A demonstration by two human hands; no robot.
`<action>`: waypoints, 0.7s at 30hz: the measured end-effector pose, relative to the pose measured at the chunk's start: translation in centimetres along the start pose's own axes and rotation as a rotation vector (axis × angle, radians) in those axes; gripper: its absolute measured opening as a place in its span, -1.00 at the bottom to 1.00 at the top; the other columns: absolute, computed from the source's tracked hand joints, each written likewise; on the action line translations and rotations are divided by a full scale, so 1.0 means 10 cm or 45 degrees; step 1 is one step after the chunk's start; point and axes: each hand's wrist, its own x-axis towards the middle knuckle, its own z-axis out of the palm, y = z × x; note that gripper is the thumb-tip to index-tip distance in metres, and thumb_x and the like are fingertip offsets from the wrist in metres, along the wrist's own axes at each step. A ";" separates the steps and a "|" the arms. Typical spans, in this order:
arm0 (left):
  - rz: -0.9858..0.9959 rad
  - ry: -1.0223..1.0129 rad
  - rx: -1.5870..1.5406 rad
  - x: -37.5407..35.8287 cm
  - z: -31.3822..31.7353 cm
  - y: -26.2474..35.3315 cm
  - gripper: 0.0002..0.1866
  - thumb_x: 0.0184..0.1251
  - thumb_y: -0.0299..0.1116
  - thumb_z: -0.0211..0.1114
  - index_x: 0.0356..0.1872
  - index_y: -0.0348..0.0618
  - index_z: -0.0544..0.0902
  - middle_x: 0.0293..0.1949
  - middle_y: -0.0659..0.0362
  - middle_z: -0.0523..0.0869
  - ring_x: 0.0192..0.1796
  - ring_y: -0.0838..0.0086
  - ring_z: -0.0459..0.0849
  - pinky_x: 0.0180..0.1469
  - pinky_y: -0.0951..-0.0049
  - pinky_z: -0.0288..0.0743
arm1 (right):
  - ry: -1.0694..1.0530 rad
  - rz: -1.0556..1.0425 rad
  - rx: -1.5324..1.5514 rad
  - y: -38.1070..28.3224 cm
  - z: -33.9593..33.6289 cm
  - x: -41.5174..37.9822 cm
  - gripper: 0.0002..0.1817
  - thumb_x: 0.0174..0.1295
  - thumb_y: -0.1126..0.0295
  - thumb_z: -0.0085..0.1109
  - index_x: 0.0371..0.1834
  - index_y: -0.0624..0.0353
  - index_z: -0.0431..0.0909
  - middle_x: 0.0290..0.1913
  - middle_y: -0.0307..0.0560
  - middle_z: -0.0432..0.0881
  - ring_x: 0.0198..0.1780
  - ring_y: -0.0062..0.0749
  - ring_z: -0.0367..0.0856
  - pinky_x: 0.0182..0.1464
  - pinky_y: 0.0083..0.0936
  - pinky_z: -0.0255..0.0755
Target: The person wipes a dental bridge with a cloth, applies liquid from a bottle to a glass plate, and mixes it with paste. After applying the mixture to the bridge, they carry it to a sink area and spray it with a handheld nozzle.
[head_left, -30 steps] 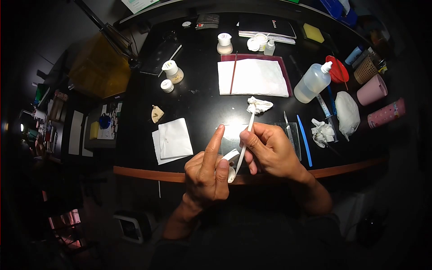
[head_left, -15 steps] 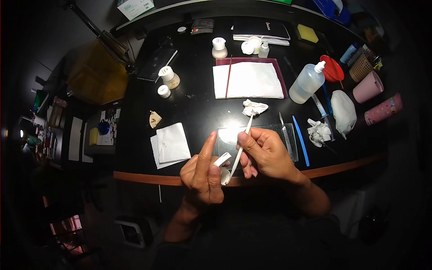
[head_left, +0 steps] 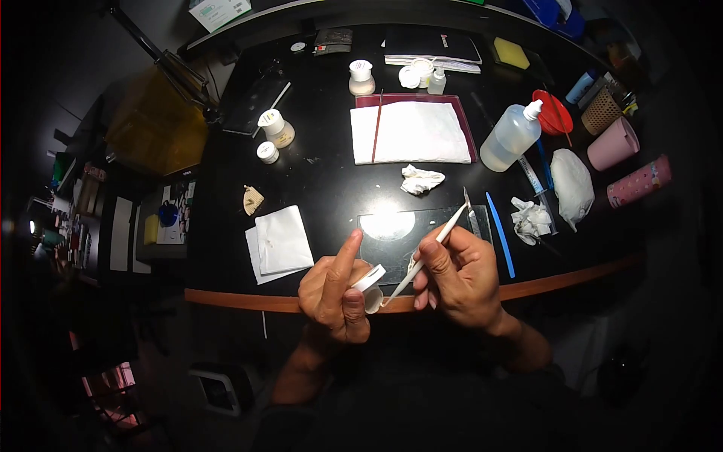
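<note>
My left hand (head_left: 331, 297) grips a small white jar (head_left: 373, 301) whose hinged lid (head_left: 369, 277) stands raised, its index finger stretched upward. In my right hand (head_left: 461, 279) a slim white spatula-like stick (head_left: 407, 279) is pinched between thumb and fingers. The stick leans up to the right, and its lower tip is at the jar's right rim. Beneath and beyond the hands lies a glass slab (head_left: 373, 252) with a bright white round patch on it. Behind the right hand, a thin metal-tipped tool (head_left: 472, 215) rests at the slab's right side.
A blue stick (head_left: 500, 233), crumpled tissue (head_left: 532, 220) and a large clear bottle (head_left: 512, 139) stand or lie at right. Folded white paper (head_left: 283, 239) is at left, near two jars (head_left: 276, 129). Farther back, a brush (head_left: 377, 128) lies on a white cloth (head_left: 422, 134).
My right hand has shifted right and the stick leans over more. Its tip has moved from inside the jar's mouth to the right rim. The view has shifted slightly.
</note>
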 end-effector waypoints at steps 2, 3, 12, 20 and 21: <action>0.067 0.016 -0.006 0.01 0.01 -0.01 -0.28 0.84 0.01 -0.17 0.45 -0.64 0.44 -0.43 0.02 0.81 -0.41 0.40 0.80 -0.28 0.43 0.63 | -0.011 0.048 0.022 -0.01 0.01 0.02 -0.69 0.68 0.20 0.16 -0.10 0.27 0.57 -0.49 -0.17 0.66 -0.60 -0.59 0.65 -0.61 -0.72 0.45; 0.091 0.026 -0.009 0.01 0.03 -0.01 -0.29 0.84 0.00 -0.17 0.45 -0.63 0.43 -0.43 0.02 0.81 -0.42 0.40 0.80 -0.28 0.42 0.63 | -0.030 0.071 0.029 -0.01 0.01 0.03 -0.70 0.67 0.22 0.18 -0.10 0.30 0.58 -0.47 -0.18 0.67 -0.58 -0.62 0.65 -0.58 -0.73 0.48; 0.150 0.076 -0.011 0.01 0.04 0.01 -0.33 0.84 -0.04 -0.16 0.41 -0.64 0.44 -0.40 0.00 0.81 -0.43 0.36 0.79 -0.32 0.37 0.64 | -0.084 0.186 0.103 0.07 0.01 0.03 -0.68 0.69 0.21 0.14 -0.13 0.28 0.56 -0.47 -0.17 0.67 -0.58 -0.58 0.68 -0.60 -0.74 0.46; 0.138 0.061 0.030 -0.02 0.01 0.00 -0.28 0.84 0.01 -0.20 0.49 -0.63 0.36 -0.39 -0.04 0.81 -0.40 0.35 0.81 -0.29 0.38 0.68 | -0.131 0.196 0.156 0.16 -0.02 0.04 -0.66 0.71 0.21 0.10 -0.13 0.29 0.56 -0.45 -0.15 0.68 -0.57 -0.54 0.71 -0.60 -0.73 0.46; 0.128 0.056 0.024 -0.02 0.00 0.00 -0.28 0.84 0.01 -0.20 0.49 -0.63 0.36 -0.39 -0.04 0.81 -0.39 0.35 0.82 -0.28 0.38 0.68 | -0.131 0.204 0.153 0.15 -0.02 0.04 -0.66 0.71 0.20 0.09 -0.13 0.29 0.56 -0.45 -0.14 0.68 -0.57 -0.53 0.71 -0.60 -0.73 0.47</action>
